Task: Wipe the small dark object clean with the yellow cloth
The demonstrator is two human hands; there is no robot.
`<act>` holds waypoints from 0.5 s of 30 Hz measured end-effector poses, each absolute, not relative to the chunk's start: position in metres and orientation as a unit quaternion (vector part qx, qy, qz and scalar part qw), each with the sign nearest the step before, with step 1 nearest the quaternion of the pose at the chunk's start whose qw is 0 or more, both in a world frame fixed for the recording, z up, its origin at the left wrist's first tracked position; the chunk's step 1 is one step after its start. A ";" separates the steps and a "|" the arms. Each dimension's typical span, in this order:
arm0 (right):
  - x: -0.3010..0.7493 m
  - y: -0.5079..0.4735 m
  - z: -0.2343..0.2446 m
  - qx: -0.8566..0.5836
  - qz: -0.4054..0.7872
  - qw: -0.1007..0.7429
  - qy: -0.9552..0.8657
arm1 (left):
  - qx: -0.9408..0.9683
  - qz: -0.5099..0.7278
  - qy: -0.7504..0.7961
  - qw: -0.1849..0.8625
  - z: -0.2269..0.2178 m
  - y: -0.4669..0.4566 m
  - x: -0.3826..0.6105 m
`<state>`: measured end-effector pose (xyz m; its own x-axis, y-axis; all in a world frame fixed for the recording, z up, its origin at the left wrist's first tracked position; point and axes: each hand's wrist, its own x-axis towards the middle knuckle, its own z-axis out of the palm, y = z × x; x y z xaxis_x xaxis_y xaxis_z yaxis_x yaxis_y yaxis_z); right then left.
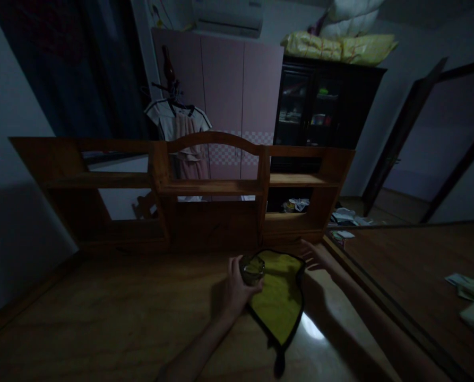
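My left hand (pixel 237 284) is wrapped round a dark, clear glass ashtray-like bowl (pixel 253 267), held at the left edge of a yellow cloth. The cloth (pixel 280 292) has a black border and a dark loop at its near corner, and it lies spread on the wooden surface (pixel 161 307). At the cloth's far right corner is my right hand (pixel 315 257), fingers stretched out and apart, with nothing in it. Whether those fingertips touch the cloth's edge, I cannot tell. The dim light hides what is inside the glass bowl.
A wooden shelf unit (pixel 210 187) runs along the far edge of the surface. A raised wooden edge (pixel 364 286) borders the right side. Beyond stand a pink wardrobe (pixel 223 90), a black cabinet (pixel 340 101) and hanging clothes (pixel 181 119). Some fabric (pixel 473 297) lies at the far right.
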<state>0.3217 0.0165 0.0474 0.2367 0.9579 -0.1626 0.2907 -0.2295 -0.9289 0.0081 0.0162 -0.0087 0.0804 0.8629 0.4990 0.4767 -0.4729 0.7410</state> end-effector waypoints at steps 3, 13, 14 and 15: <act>0.309 0.034 0.048 -0.671 0.379 0.389 -0.506 | 0.664 0.512 0.504 0.206 -0.012 0.027 0.001; 0.251 0.072 0.052 -0.630 0.327 0.302 -0.636 | 0.640 0.544 0.492 0.226 -0.016 0.034 -0.002; 0.244 0.073 0.053 -0.630 0.319 0.306 -0.639 | 0.645 0.545 0.485 0.229 -0.016 0.032 -0.001; 0.237 0.073 0.055 -0.628 0.310 0.314 -0.641 | 0.650 0.545 0.477 0.231 -0.016 0.031 0.000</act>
<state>0.2370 0.0728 0.0550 -0.0133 0.9998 0.0137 0.6104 0.0190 -0.7919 0.0002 0.0306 -0.0160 -0.0477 0.8717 0.4878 0.3679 -0.4387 0.8199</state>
